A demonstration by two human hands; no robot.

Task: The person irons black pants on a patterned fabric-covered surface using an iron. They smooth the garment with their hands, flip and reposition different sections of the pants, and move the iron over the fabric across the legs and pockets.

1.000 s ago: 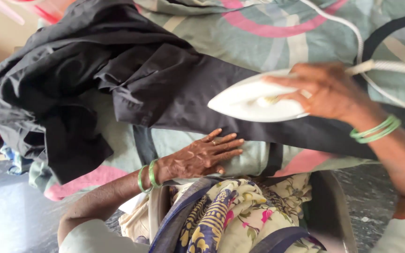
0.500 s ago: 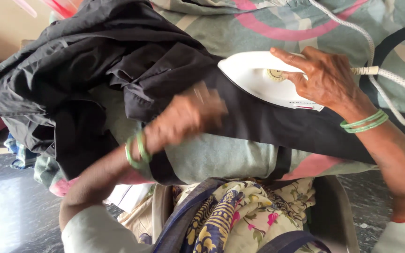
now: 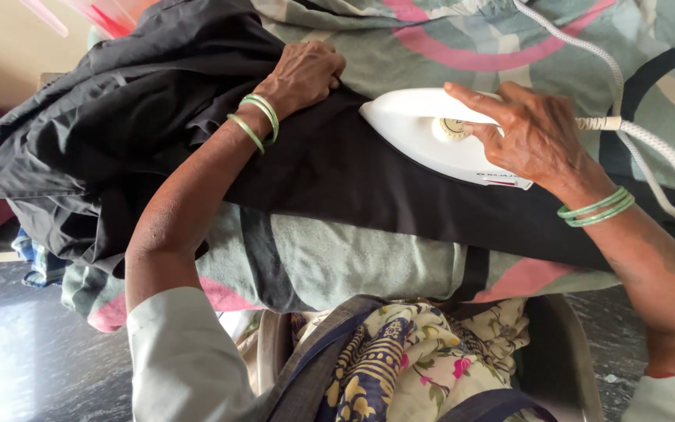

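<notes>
Left hand (image 3: 304, 74) moved up onto black garment (image 3: 337, 180).

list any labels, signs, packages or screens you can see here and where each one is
Small printed mark with a red strip: on the side of the white iron, near its rear end, just below the right hand.
Round yellowish dial: on top of the iron, by the right fingers.
No packages, signs or screens in view.
</notes>
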